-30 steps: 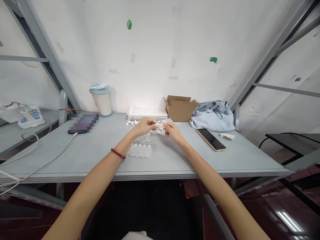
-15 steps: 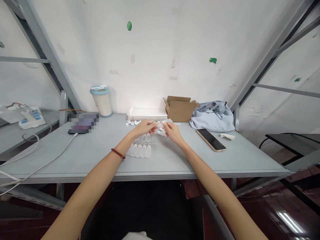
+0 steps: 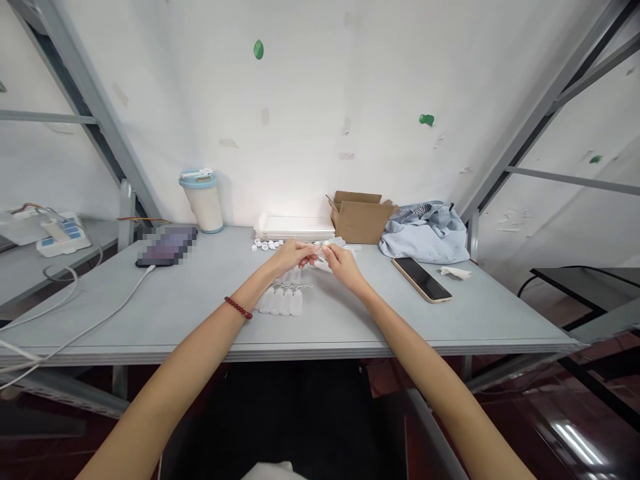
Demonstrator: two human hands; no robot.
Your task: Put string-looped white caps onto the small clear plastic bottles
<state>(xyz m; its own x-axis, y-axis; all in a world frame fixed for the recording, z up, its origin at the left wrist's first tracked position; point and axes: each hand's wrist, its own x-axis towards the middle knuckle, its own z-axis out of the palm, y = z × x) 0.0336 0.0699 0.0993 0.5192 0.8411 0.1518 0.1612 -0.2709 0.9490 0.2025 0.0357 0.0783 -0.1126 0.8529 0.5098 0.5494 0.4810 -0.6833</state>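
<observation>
My left hand (image 3: pixel 291 256) and my right hand (image 3: pixel 338 261) meet fingertip to fingertip above the grey table (image 3: pixel 350 320). Both pinch a small white piece (image 3: pixel 319 252) held between them; it is too small to name. A red bead bracelet (image 3: pixel 239 307) sits on my left wrist. Just below the hands lies a row of several small white plastic vials (image 3: pixel 283 301) joined side by side. A few small white caps (image 3: pixel 264 245) lie scattered behind my left hand.
A stack of white trays (image 3: pixel 294 227) and an open cardboard box (image 3: pixel 361 217) stand at the back. A lidded cup (image 3: pixel 203 199) is back left, a blurred tablet (image 3: pixel 167 247) with a white cable left, a phone (image 3: pixel 421 279) and blue cloth (image 3: pixel 426 232) right.
Both hands have drawn slightly closer together, fingertips now touching around the small white piece. Everything on the table stays where it was.
</observation>
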